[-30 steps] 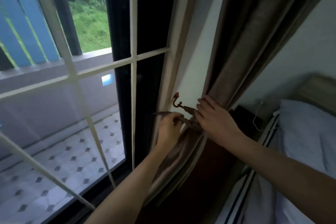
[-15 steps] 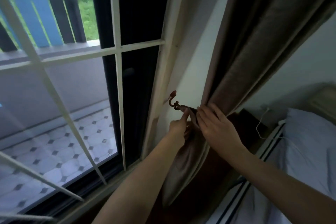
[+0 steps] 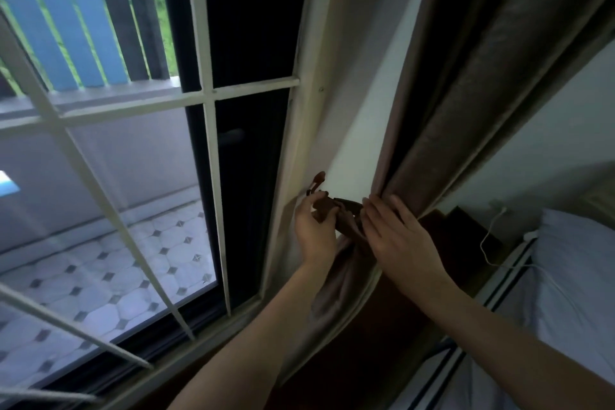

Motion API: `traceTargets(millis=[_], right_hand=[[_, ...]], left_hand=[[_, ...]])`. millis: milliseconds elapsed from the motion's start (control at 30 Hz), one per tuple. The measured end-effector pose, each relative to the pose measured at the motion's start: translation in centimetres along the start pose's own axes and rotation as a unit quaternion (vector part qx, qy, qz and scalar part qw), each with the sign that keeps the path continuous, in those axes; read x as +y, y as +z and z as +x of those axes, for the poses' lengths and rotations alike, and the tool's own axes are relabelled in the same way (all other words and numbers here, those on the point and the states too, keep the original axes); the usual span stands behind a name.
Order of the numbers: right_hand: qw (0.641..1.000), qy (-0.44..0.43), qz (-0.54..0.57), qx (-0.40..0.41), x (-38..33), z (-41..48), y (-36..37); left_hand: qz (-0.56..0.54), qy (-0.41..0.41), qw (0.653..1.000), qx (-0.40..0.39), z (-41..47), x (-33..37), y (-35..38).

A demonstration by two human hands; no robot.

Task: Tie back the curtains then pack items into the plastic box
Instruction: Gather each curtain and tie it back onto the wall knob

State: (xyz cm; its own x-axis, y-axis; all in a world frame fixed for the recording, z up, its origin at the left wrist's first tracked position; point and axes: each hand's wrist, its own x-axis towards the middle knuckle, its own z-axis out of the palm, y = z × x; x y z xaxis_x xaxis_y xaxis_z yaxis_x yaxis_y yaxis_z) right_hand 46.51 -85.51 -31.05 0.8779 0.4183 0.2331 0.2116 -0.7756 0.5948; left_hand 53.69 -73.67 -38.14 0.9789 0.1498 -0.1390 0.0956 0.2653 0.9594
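One curtain (image 3: pixel 466 110) gathered: left hand (image 3: pixel 314 233) pinches tieback (image 3: pixel 346 210) by hook (image 3: pixel 316 181); right hand (image 3: pixel 396 236) flat against curtain.

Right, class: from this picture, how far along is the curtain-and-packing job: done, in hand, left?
Done: the curtain is gathered. In hand: the left hand holds the tieback by the wall hook; the right hand presses the curtain. Left: the tieback does not look hooked yet, and no plastic box shows, so packing remains.
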Motion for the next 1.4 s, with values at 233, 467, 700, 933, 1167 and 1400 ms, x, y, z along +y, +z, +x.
traceTargets(millis=[233,467,700,933,1167,1400], right_hand=[[1.0,0.012,0.004,-0.002,-0.8,0.6,-0.2],[1.0,0.009,-0.017,-0.004,-1.6,1.2,0.1],[0.999,0.01,-0.032,-0.026,-1.2,0.9,0.2],[0.999,0.016,-0.044,-0.02,-1.3,0.9,-0.3],[0.999,0.015,-0.04,-0.017,-1.1,0.9,-0.1],[1.0,0.016,-0.022,0.015,-1.3,0.9,-0.1]], left_hand=[[0.208,0.094,0.967,-0.114,2.0,-0.3,-0.9],[0.243,0.113,0.951,-0.154,3.5,-0.4,-0.6],[0.231,0.07,0.963,-0.121,3.7,0.4,-0.7],[0.428,0.147,0.86,-0.234,4.2,0.6,-1.2],[0.585,0.241,0.73,-0.257,5.8,0.5,-2.1],[0.604,0.207,0.713,-0.289,6.1,-0.1,-2.6]])
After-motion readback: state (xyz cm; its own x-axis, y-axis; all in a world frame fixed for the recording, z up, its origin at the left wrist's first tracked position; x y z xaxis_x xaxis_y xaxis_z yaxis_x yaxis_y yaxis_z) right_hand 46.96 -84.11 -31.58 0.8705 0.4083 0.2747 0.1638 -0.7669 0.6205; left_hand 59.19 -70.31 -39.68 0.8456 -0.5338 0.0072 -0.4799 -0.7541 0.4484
